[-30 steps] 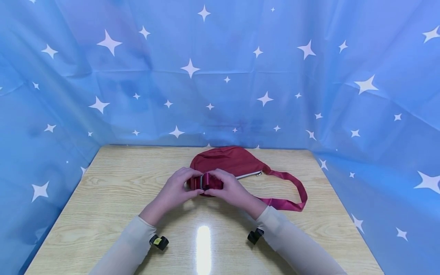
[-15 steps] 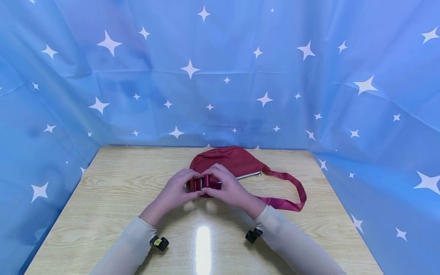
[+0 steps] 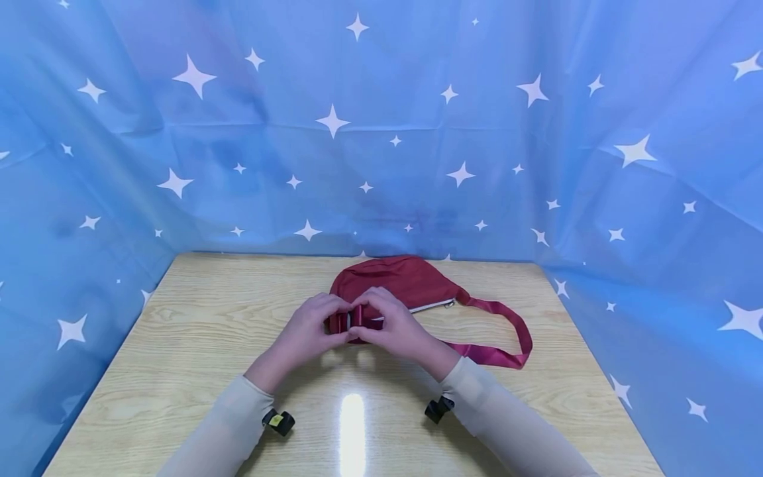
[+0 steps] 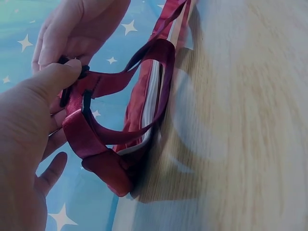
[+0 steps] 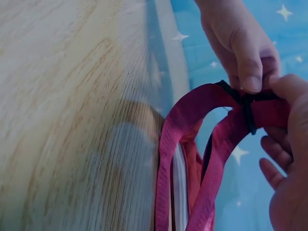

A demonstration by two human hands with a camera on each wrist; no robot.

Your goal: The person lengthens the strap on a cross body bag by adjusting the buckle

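A dark red waist bag [image 3: 393,278] lies on its side near the back of the table, with a silver zipper [image 3: 432,305] along its front. My left hand [image 3: 306,331] pinches the bag's strap at a black buckle [image 4: 86,103], lifted in front of the bag. From the other side, my right hand [image 3: 396,324] pinches the strap [image 5: 272,113] right beside that buckle. Both thumb tips nearly meet over the black plastic [image 5: 248,98]. Loops of strap hang below the fingers in both wrist views. Parts of the buckle are hidden by the fingers.
The free strap loop [image 3: 524,338] curves out to the right over the wooden table [image 3: 226,311]. A blue curtain with white stars [image 3: 286,152] hangs behind and beside the table. Black wrist cameras [image 3: 280,422] sit at both cuffs.
My right hand has shifted slightly left, closer to the left hand, and its fingertips now meet the left ones at the buckle. The bag has stayed in place.
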